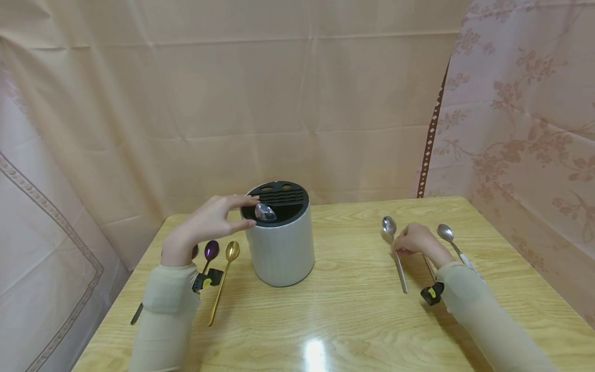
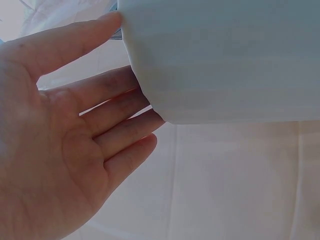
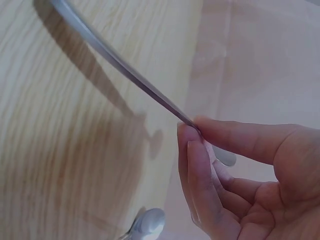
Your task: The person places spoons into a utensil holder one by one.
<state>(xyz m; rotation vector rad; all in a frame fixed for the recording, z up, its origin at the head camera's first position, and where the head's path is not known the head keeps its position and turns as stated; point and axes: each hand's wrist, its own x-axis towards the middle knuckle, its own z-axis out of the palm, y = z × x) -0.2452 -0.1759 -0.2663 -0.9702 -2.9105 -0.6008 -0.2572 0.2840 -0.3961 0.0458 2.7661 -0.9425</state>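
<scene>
A pale yellow wooden tabletop (image 1: pixel 344 315) with wavy grain is filling the lower middle of the head view, and a white glare (image 1: pixel 315 355) is shining on its near part. Beyond the far edge, a beige curtain (image 1: pixel 279 103) is hanging with shallow creases. On the right, a pale floral curtain (image 1: pixel 534 129) is showing pinkish branches, and a brown trim (image 1: pixel 429 134) is running down beside it; on the left, a whitish curtain (image 1: pixel 46 232) is carrying a slanting patterned band.

Left of centre, a white cylindrical holder (image 1: pixel 281 258) with a black slotted top (image 1: pixel 283 195) is standing upright, and an upturned spoon (image 1: pixel 265 212) is showing its silver bowl at the near opening. The left hand (image 1: pixel 209 221) is reaching to the holder's left rim, its fingers extended and the thumb standing wide of them. Left of the holder, a gold spoon (image 1: pixel 232 251) and a purple spoon (image 1: pixel 211 250) are lying, bowls to the far side.

On the right, the right hand (image 1: pixel 418 242) is pinching a silver spoon (image 1: pixel 389 225) by its handle between thumb and fingertips. Farther right, a labelled spoon (image 1: pixel 445 232) is lying on the wood.
</scene>
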